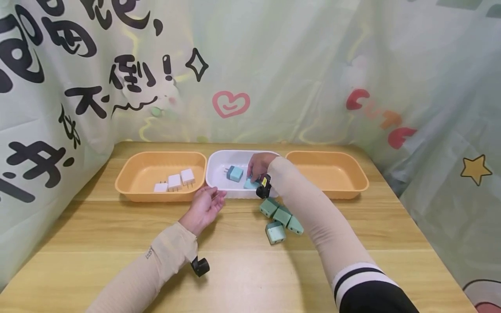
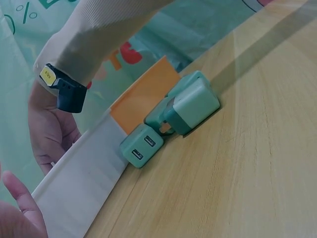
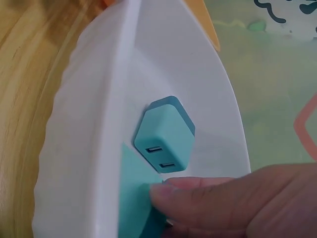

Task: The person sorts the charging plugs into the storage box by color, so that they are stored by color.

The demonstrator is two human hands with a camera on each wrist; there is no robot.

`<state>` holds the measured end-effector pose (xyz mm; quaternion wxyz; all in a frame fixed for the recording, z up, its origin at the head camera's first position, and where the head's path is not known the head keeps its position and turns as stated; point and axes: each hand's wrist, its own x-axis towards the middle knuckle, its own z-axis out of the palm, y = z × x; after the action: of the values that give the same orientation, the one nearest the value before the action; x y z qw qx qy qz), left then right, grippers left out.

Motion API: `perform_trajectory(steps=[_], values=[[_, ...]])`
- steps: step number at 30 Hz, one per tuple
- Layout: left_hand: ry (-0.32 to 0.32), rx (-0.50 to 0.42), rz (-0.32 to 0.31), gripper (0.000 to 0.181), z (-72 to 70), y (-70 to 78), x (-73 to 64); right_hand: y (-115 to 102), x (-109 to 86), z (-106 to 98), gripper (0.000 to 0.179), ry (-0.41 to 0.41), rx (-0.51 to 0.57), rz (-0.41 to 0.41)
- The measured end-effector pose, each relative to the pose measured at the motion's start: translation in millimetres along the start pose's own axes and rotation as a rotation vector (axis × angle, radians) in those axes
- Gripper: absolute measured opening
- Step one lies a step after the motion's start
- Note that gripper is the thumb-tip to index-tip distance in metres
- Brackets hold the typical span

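My right hand (image 1: 260,166) reaches into the white tray (image 1: 221,155). Between its thumb and fingers it pinches a light-blue charger plug (image 3: 136,193), partly hidden by the tray's near wall in the right wrist view. Beside that plug lies another blue charger plug (image 1: 235,173), its two USB ports visible from the right wrist. My left hand (image 1: 205,208) hovers with relaxed fingers by the front of the white tray and holds nothing. On the table before the tray, several green charger plugs (image 1: 282,215) sit grouped together, one (image 2: 197,106) a little nearer to me.
To the left, an orange tray (image 1: 129,178) holds several white charger plugs (image 1: 187,176). Another orange tray (image 1: 332,167) stands on the right. All three trays line the back of the wooden table (image 1: 242,278), before a printed curtain (image 1: 289,78).
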<state>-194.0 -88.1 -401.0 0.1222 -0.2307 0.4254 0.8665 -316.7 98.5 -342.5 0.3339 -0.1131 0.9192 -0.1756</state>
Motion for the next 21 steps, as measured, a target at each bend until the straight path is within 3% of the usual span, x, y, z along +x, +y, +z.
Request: perform_trajectory(steps=[6,14,21], values=[[-0.008,-0.003,0.002,0.019,-0.3,0.0,-1.1,5.6,-4.5,-6.2,0.018,-0.004,0.042,-0.029],[-0.003,-0.003,0.001,0.018,-1.4,-0.3,-1.1,14.0,-13.8,-15.0,0.034,0.002,0.321,-0.062],[-0.025,0.026,0.011,0.015,-1.7,-1.4,-2.6,24.6,-28.6,-20.0,0.041,0.02,0.388,-0.106]])
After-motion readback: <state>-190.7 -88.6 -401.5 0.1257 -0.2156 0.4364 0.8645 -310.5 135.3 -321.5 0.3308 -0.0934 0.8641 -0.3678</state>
